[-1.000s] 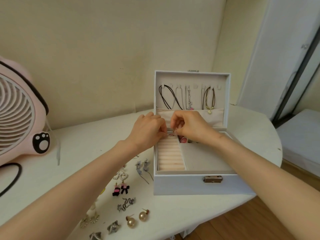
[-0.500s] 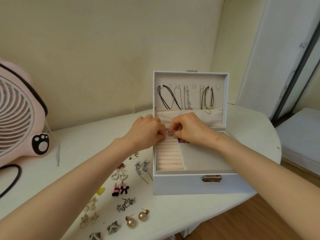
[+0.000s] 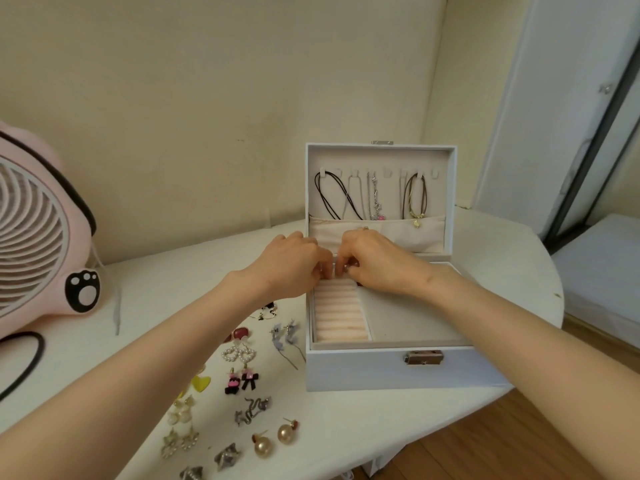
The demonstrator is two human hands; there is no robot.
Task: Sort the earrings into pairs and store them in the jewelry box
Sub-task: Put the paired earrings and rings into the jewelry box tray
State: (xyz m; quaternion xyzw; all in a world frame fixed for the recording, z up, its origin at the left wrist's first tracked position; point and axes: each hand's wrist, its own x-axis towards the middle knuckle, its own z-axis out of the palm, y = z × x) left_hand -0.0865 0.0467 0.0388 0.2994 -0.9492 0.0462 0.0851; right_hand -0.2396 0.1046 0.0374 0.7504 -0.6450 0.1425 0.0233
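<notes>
Earring (image 3: 347, 268) | right hand (image 3: 377, 263) pinches it, left hand (image 3: 294, 265) grip hidden | hands barely moved | seating into jewelry box (image 3: 398, 372) below unfinished

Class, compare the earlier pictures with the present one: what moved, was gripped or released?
Nothing clearly moved. The left hand and right hand stay close together over the back of the ring rolls, the right still pinching a small earring. The jewelry box and the loose earrings lie unchanged.

Cream walls (image 3: 214, 98), white rounded table (image 3: 512, 271), wood floor (image 3: 485, 445), pink fan (image 3: 34, 230) at left.
</notes>
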